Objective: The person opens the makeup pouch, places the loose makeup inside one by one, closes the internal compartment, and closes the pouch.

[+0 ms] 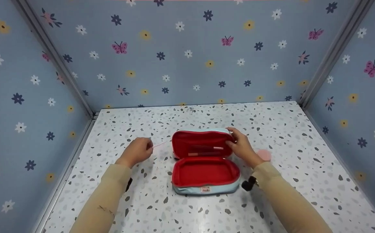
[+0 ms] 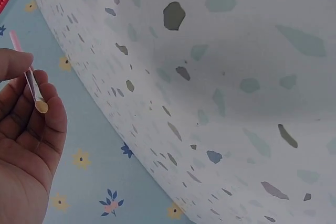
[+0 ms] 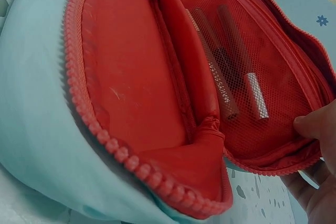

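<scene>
A light-blue zip pouch [image 1: 207, 189] with red lining lies open on the table, its lid [image 1: 203, 137] tipped up at the back. My right hand [image 1: 241, 145] grips the lid's right side, thumb on the inner face and fingers behind. Behind the lid's red mesh pocket [image 3: 273, 124] sit several slim tubes, one with a white end [image 3: 256, 95]. Left of the pouch, my left hand [image 1: 138, 149] pinches a thin pink makeup brush [image 2: 36, 94] between thumb and fingers. Its tan tip and silvery neck show in the left wrist view. The pouch's lower half holds nothing.
A round pink pad [image 1: 264, 155] lies on the speckled table [image 1: 161, 210] just right of my right wrist. Flower-patterned panels [image 1: 187, 74] with metal corner posts enclose the table at the back and both sides.
</scene>
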The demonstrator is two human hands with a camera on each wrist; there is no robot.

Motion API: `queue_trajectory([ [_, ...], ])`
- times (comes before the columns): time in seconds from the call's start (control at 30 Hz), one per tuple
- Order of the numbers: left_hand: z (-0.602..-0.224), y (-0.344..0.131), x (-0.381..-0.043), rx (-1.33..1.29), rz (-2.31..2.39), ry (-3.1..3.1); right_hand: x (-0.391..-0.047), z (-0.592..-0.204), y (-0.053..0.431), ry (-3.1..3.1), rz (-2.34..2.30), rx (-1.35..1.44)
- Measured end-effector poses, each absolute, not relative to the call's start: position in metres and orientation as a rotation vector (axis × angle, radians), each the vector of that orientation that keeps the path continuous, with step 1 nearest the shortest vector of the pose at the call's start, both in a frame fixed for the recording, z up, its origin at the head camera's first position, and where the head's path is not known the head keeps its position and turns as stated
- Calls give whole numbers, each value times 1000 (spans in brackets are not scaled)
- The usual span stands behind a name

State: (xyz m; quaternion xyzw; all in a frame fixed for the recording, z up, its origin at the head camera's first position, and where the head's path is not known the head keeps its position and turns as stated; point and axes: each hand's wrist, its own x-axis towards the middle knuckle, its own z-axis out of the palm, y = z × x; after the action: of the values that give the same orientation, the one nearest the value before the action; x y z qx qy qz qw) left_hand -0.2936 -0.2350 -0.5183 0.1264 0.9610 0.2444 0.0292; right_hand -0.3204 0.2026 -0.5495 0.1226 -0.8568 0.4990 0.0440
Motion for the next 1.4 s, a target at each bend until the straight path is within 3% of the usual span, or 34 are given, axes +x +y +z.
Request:
queue_trajectory([
  [1.4,-487,-190,-290,679,754,3149,-319,-550,203,-2590,1524,391],
])
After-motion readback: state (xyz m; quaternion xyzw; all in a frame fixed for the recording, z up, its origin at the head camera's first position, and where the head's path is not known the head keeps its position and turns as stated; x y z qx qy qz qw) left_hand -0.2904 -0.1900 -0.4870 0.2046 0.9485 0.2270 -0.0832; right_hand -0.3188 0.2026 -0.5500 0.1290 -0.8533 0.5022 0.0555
